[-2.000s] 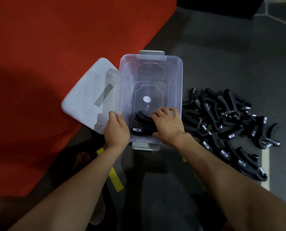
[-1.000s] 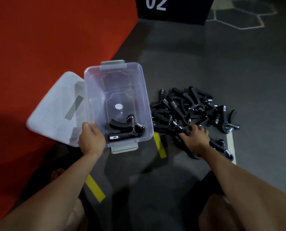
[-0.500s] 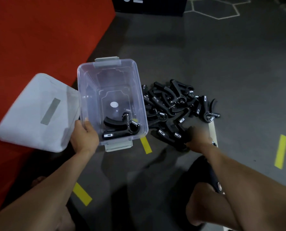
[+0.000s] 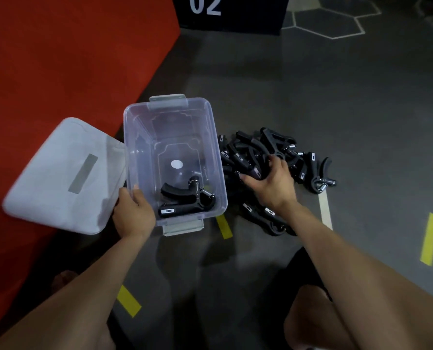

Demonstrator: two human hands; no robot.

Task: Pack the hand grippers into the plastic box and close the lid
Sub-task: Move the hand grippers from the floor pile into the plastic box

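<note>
Forearms reach forward from the near edge over a dark grey floor [image 4: 362,102] marked with yellow tape strips [image 4: 429,238]. The left hand [image 4: 134,215] grips the near left corner of a clear rectangular plastic box [image 4: 211,137], which holds one black hand gripper [image 4: 185,200] at its near end. Its white lid [image 4: 58,178] lies open on the left, resting on a red mat [image 4: 58,59]. Just right of the box, the right hand [image 4: 273,184] curls its fingers around a gripper in the heap of black hand grippers [image 4: 266,150].
</note>
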